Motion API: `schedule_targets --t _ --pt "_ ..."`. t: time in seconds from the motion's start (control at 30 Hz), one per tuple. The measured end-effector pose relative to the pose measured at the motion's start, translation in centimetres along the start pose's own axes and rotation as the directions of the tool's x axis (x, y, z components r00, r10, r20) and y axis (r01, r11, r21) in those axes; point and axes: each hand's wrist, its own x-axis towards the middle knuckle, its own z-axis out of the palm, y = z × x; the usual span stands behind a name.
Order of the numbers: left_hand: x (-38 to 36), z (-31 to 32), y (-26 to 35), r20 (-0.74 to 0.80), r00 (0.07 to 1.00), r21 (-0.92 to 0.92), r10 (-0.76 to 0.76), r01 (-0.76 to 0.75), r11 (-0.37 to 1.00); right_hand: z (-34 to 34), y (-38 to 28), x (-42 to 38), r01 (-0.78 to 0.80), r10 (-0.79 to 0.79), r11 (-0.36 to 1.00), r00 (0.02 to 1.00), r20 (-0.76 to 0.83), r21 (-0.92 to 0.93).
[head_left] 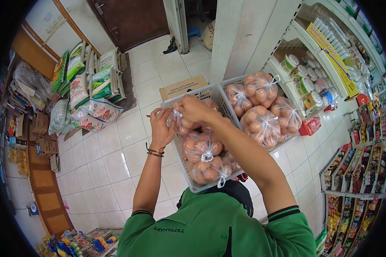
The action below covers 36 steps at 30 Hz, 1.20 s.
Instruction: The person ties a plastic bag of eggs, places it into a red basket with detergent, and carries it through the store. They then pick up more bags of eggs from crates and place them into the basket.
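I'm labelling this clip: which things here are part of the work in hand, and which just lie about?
In hand: left hand, right hand, egg bag between them, near basket of tied bags.
Lying about: far basket, rice sacks, carton, shelves.

One view only, from a camera on the person's head, looking steeply down past green sleeves to the tiled floor (116, 162). It sits close above the left hand (161, 128) and right hand (193, 109), over a basket (188, 175). A fisheye lens bends shelves (351, 171) at the right edge and sacks (90, 85) at upper left.
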Motion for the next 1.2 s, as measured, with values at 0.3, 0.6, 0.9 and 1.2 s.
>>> schedule_targets --t 0.3,0.6,0.9,1.2 --pt "0.2 0.2 0.3 -0.029 0.999 0.116 -0.013 0.016 0.993 -0.3 0.0 -0.9 -0.121 0.137 0.988 0.973 -0.186 0.097" --pt "1.0 0.5 0.4 -0.031 0.999 0.165 -0.029 0.034 0.986 -2.7 -0.8 -2.7 -0.317 0.322 0.946 0.943 -0.078 0.075" --pt "1.5 1.8 1.4 -0.154 0.988 0.07 -0.024 0.036 0.997 -1.8 -0.4 -2.2 -0.366 0.364 0.931 0.925 -0.113 0.004" --pt "4.3 1.4 4.9 -0.208 0.969 0.009 0.133 -0.134 0.991 -3.5 2.9 -2.7 -0.384 0.407 0.841 0.913 0.022 0.38"
